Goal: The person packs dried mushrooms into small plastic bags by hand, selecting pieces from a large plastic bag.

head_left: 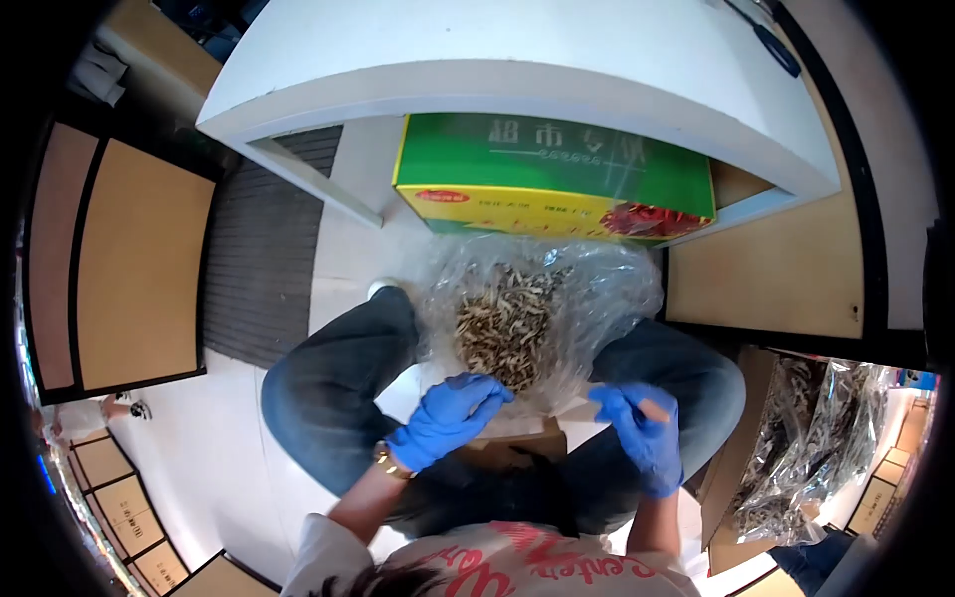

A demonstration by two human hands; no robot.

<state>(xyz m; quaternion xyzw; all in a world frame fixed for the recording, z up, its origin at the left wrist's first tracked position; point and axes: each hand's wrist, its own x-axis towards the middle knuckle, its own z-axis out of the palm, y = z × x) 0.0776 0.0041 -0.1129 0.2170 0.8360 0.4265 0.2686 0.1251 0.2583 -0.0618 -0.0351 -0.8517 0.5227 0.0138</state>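
Observation:
My left hand [453,418], in a blue glove with a gold watch at the wrist, is at the near edge of a clear plastic bag [597,284]. Its fingers are pressed together over the near end of a heap of dried brown and pale strips [507,328]; whatever they pinch is too small to make out. To the right of the bag's near side, my right hand [642,438] is raised, also blue-gloved, with curled fingers. A tan patch shows on it, and I cannot tell whether this is skin or a held piece. The bag lies open between my knees.
A green and yellow carton [557,184] stands behind the bag, under a white table [477,75]. At right, an open cardboard box [731,458] holds clear bags of dried pieces [811,448]. A dark-handled tool [776,50] lies at the table's far right. A grey mat [264,249] covers floor at left.

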